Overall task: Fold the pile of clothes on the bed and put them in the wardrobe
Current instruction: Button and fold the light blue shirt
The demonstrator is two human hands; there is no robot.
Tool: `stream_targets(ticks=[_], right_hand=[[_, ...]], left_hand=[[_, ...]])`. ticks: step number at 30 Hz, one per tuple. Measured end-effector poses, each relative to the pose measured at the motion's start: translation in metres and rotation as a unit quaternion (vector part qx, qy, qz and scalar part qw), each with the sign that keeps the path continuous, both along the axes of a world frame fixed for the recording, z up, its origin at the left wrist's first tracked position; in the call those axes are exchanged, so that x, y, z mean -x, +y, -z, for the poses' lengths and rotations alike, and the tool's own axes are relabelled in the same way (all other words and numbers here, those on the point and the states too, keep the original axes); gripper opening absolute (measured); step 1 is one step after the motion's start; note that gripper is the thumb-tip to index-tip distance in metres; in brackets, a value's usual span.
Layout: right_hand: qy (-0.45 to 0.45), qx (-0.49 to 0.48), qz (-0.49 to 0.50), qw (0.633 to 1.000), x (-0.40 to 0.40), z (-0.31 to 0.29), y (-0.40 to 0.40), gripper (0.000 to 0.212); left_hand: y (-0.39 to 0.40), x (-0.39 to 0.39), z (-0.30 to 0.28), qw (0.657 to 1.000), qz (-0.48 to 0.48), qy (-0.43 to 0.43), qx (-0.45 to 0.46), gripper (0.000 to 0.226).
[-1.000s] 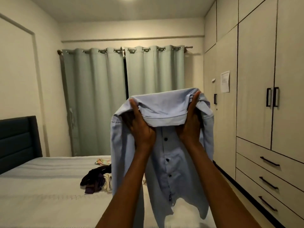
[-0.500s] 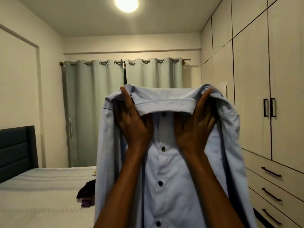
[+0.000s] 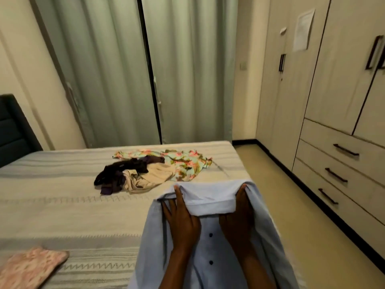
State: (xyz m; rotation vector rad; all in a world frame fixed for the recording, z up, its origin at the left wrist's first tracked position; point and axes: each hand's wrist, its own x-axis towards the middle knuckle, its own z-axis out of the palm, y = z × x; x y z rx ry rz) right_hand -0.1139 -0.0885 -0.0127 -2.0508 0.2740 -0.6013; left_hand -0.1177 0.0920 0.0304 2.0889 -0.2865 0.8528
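Head view: both hands [image 3: 208, 224] pinching shirt collar [image 3: 208, 199], clothes pile [image 3: 145, 174] beyond.

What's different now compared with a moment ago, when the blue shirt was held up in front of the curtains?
The light blue shirt has come down from in front of the curtains to low over the bed, and the view has tipped down with it. Nothing was let go: the left hand and right hand still hold it under the collar. The pile of clothes lies as before.
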Motion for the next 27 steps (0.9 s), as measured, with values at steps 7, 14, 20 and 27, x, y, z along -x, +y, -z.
stream_targets(ticks=[7,14,20,27], right_hand=[[0.017,0.036,-0.011,0.999,-0.047,0.063,-0.015,0.058],[0.066,0.251,0.063,0.964,-0.153,0.098,-0.023,0.086],[0.206,0.177,0.012,0.962,-0.234,0.148,-0.047,0.085],[0.231,0.276,-0.023,0.933,-0.295,0.179,-0.066,0.064]], left_hand=[[-0.004,-0.067,0.103,0.994,-0.021,0.097,-0.047,0.067],[-0.019,-0.196,0.153,0.970,-0.057,0.173,-0.158,0.071],[-0.017,-0.282,0.199,0.967,-0.059,0.229,-0.097,0.034],[-0.014,-0.343,0.223,0.941,-0.019,0.173,-0.289,0.049]])
